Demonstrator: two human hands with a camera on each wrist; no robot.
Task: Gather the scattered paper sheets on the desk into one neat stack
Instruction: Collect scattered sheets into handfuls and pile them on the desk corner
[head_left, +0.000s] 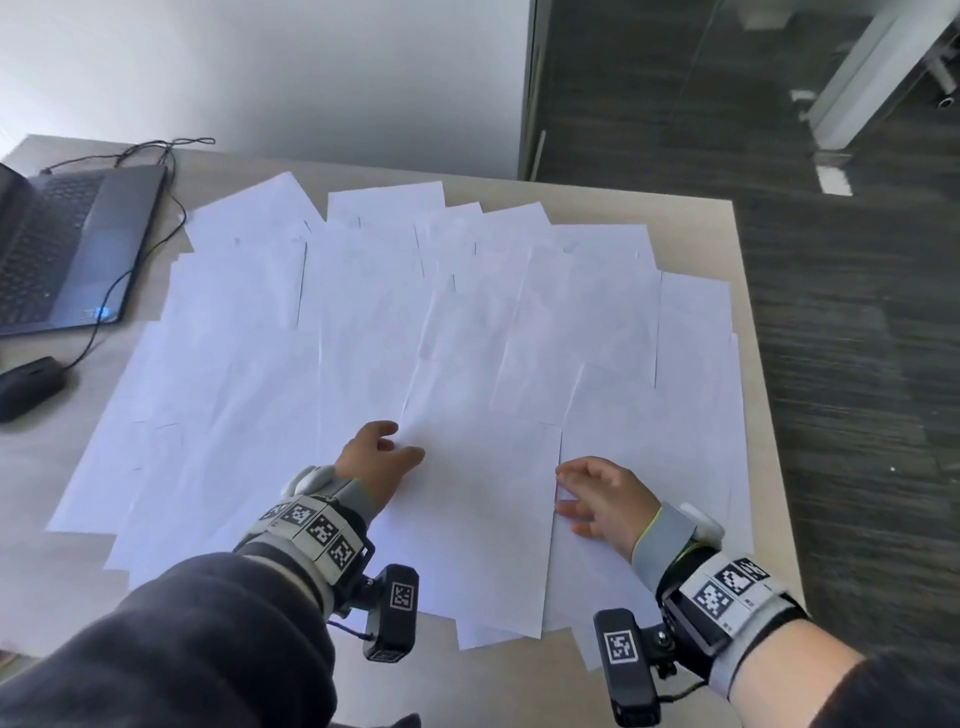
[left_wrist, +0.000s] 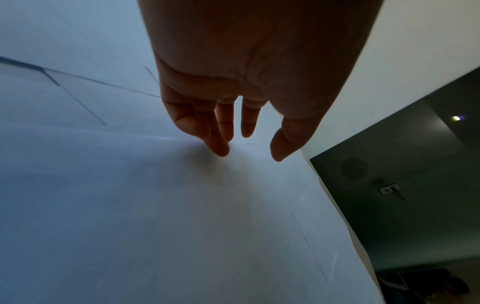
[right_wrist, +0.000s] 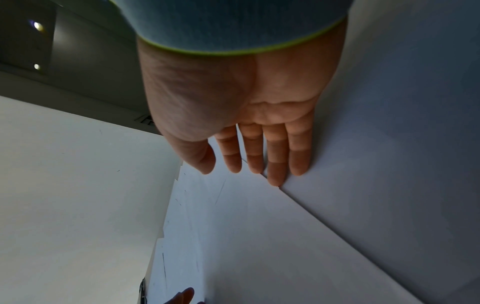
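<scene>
Several white paper sheets lie spread and overlapping across the beige desk. One sheet lies on top near the front, between my two hands. My left hand rests at that sheet's left edge; in the left wrist view my left hand has straight fingers, with the fingertips touching paper. My right hand lies at the sheet's right edge. In the right wrist view my right hand is flat, its fingertips against a paper edge. Neither hand holds anything.
An open laptop sits at the far left with a black mouse and cables in front of it. The sheets reach the desk's right edge, beyond which is dark floor. A wall stands behind the desk.
</scene>
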